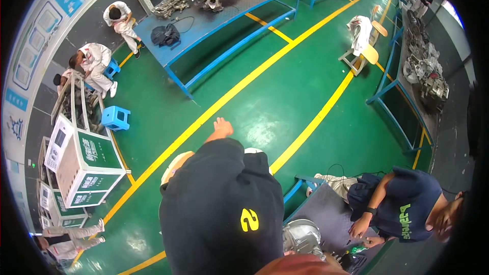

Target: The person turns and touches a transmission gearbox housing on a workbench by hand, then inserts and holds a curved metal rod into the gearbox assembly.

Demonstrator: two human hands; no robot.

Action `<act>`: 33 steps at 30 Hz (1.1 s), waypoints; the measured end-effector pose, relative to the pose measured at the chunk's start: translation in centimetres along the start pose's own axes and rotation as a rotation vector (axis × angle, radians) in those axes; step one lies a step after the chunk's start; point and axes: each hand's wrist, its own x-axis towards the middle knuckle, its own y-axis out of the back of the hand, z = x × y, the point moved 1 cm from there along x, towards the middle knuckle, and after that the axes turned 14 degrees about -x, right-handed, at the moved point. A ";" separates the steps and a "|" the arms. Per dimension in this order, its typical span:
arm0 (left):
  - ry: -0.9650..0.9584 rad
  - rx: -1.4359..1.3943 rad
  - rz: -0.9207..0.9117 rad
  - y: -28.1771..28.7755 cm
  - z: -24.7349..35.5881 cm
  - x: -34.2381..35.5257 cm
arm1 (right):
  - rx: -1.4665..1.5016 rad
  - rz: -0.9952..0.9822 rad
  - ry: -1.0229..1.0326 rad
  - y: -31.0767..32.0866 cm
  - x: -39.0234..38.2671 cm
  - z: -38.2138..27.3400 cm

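Note:
My left hand reaches out past a dark sleeve over the green floor. Its fingers look spread and nothing shows in them. Below it, a dark top with a yellow mark fills the lower middle. A silver metal housing sits on a dark-topped workbench at the lower right. A blurred reddish shape and a sliver of skin show beside the housing at the bottom edge. Whether that skin is my right hand I cannot tell; no fingers can be made out.
Across the bench, a person in a dark T-shirt has both hands low over it, near a small green item. A blue-framed table with metal parts stands ahead. White-and-green cabinets, a blue stool and seated people are left; a parts bench is right.

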 end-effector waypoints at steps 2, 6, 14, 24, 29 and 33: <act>-0.068 0.025 -0.031 -2.1 -0.5 -2.3 | 0.057 -0.002 -0.024 0.5 -0.3 -0.2; -0.302 0.144 -0.088 -4.7 -1.3 -4.7 | 0.175 0.106 -0.003 4.8 -2.3 -0.2; -0.371 0.583 -0.183 -3.8 -1.8 0.1 | 0.162 0.180 0.072 14.3 -6.5 -0.4; -0.683 0.690 -0.174 -4.8 5.3 1.3 | 0.178 0.093 0.374 16.0 -7.9 -0.6; -0.833 0.609 -0.104 -5.4 6.9 -1.1 | 0.083 0.221 0.276 16.2 -8.2 -0.3; -0.950 0.551 -0.081 -5.1 5.8 -1.2 | -0.073 0.359 0.140 16.4 -8.1 0.5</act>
